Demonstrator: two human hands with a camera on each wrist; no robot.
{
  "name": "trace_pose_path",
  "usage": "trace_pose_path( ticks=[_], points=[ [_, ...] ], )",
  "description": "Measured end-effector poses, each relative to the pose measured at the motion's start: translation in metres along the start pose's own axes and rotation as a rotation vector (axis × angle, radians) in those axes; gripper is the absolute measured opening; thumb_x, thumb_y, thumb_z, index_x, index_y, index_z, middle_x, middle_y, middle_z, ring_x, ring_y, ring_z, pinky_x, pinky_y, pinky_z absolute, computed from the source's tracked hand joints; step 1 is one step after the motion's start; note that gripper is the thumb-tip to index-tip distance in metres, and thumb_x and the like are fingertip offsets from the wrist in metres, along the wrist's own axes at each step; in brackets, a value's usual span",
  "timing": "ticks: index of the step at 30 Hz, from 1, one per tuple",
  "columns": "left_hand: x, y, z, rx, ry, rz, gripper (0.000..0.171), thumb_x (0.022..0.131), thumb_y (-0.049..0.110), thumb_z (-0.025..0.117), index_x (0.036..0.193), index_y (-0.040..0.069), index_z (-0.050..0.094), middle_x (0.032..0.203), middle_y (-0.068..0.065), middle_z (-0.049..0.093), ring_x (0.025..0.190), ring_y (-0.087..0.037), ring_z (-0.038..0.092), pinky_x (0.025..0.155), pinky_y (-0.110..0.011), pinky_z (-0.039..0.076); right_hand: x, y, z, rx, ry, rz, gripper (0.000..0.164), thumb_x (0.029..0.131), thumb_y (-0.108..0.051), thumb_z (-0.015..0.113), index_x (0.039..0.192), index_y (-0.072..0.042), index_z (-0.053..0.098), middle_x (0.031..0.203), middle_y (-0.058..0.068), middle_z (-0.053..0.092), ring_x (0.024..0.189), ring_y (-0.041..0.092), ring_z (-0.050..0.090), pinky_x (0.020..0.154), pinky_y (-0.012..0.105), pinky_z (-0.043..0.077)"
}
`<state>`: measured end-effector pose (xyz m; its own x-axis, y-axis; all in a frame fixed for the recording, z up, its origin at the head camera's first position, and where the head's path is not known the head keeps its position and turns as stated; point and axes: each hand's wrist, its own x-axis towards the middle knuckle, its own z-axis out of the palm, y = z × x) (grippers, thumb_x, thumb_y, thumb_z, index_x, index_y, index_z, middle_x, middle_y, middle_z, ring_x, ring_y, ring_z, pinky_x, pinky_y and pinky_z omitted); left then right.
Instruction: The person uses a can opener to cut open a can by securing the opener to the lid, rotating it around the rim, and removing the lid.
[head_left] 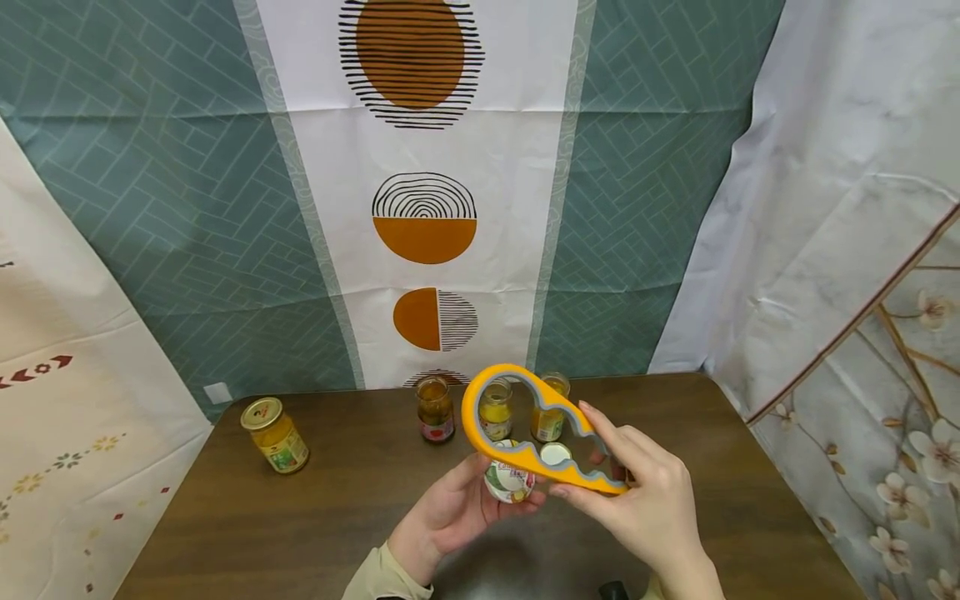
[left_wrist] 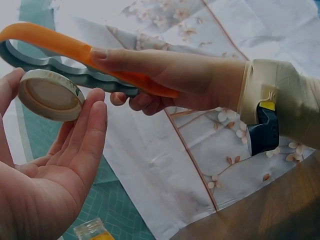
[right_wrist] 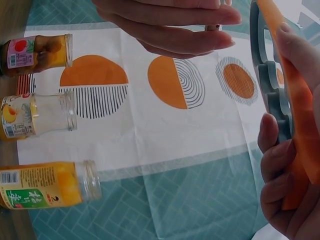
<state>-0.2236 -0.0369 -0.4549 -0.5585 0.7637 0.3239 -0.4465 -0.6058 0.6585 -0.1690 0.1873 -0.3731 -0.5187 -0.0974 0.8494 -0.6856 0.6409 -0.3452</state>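
Gold-lidded glass jar of yellow fruit with a green label [head_left: 276,436]: stands at the left of the head frame, on the dark brown wooden table [head_left: 352,508], well apart from the other jars.
Glass jar of reddish-brown contents with a pink label [head_left: 436,408]: stands just below frame centre, mouth bare.
Left hand [head_left: 465,504]: at lower centre, thumb and fingertips pinching a lid by its edge.
Glass jar of yellow contents with a pale printed label [head_left: 495,414]: stands right of the pink-labelled jar, mouth bare.
White round lid with coloured print [head_left: 510,482]: in the left hand, underside facing the left-wrist camera.
Orange-and-grey loop-shaped jar opener with a wavy inner edge [head_left: 555,397]: slants across lower right of centre, partly over the lid; cannot tell whether touching.
Glass jar of orange-yellow contents with a green-and-yellow label [head_left: 547,423]: stands behind the opener, mouth bare.
Small white round disc [head_left: 555,454]: shows through the opener's loop; perhaps another lid.
Right hand [head_left: 652,481]: at lower right, clamped on the opener's arms.
Lids off: probably done for three jars, judging by bare rims.
Lid on: seemingly left to open, the gold-lidded jar only.
Count: four jars, one opener, one held lid, one disc, two hands.
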Motion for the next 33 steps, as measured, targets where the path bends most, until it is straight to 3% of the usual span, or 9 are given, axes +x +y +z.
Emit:
trace_pose_path(
  ticks=[15,22,33],
  points=[
    [-0.003,0.0,0.001,0.003,0.003,0.002,0.042,0.108,0.037,0.04,0.137,0.008,0.047,0.126,-0.01,0.063,0.113,-0.027,0.06,0.1,-0.036,0.047,-0.008,0.006,0.0,-0.02,-0.01,0.018,0.079,0.06,-0.046,0.092,0.125,-0.009,0.068,0.072,-0.008,0.057,0.059,-0.001,0.039,0.049,0.014,0.034],
    [-0.003,0.012,0.001,0.039,0.002,0.031,0.04,0.108,0.036,0.04,0.137,0.011,0.049,0.125,-0.007,0.063,0.112,-0.026,0.061,0.101,-0.037,0.047,-0.011,0.014,0.002,-0.034,0.004,0.005,0.081,0.06,-0.05,0.091,0.126,-0.011,0.068,0.071,-0.01,0.056,0.06,-0.001,0.039,0.049,0.015,0.033],
    [-0.012,0.027,0.0,0.048,0.029,0.082,0.043,0.109,0.036,0.038,0.138,0.006,0.048,0.125,-0.011,0.063,0.111,-0.025,0.061,0.101,-0.036,0.047,-0.015,0.021,0.004,-0.046,-0.003,0.027,0.082,0.058,-0.05,0.092,0.127,-0.012,0.067,0.072,-0.011,0.057,0.06,0.002,0.042,0.05,0.015,0.034]
  ],
)
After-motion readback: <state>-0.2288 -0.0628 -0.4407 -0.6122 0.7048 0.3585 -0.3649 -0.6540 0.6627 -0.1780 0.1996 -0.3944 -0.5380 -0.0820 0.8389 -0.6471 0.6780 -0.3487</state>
